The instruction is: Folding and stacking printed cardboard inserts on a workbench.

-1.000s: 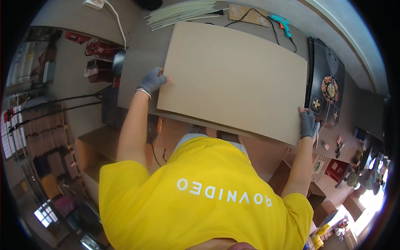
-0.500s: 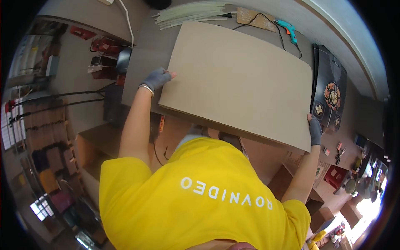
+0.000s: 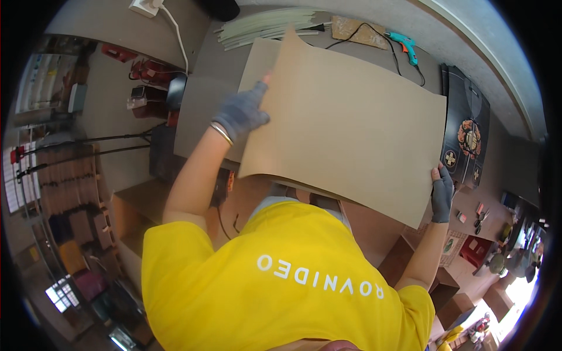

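Note:
A large brown cardboard sheet is lifted off the grey worktable, its left side raised and tilted. My left hand, in a grey fingerless glove, grips the sheet's left edge. At the lower right corner my right hand, gloved the same way, holds the right edge. A second sheet shows just under the near edge. My yellow shirt fills the bottom of the view.
Pale rods lie at the table's far end beside a turquoise glue gun with a black cable. Dark printed boards lie at the right. A white socket and cord are at top left. Shelves of boxes stand left.
The sheet lay flat on the table before; now its left side is lifted and it has swung toward me. My left hand rose with the edge, and my right hand stayed at the right corner.

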Tool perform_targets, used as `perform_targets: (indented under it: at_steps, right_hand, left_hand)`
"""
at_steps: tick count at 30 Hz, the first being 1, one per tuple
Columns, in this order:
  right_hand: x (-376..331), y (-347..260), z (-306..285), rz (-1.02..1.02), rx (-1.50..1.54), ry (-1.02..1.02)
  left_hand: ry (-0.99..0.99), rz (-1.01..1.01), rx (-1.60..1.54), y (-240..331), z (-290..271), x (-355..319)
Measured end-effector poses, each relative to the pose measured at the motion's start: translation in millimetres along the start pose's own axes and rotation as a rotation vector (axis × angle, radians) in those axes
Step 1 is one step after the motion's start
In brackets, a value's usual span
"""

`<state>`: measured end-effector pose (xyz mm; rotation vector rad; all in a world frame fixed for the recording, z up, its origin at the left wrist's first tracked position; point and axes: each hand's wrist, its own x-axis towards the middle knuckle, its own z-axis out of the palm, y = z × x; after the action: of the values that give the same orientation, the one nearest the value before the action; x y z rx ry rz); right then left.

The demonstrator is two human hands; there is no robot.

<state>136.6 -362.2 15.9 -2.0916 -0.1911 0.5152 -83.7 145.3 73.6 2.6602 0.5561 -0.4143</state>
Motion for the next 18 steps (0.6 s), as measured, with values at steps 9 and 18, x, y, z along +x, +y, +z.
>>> perform_targets:
  at_steps: [9, 18]
  right_hand:
    - [-2.8, -60.3, 59.4, -0.278, 0.467, 0.012]
    - [8.9, -91.6, 155.3, -0.388, 0.678, -0.052]
  left_hand:
    - [0.432, 0.393, -0.073, 54.1, 60.1, 58.9]
    - [0.473, 0.388, 0.080, 49.3, 143.1, 90.0]
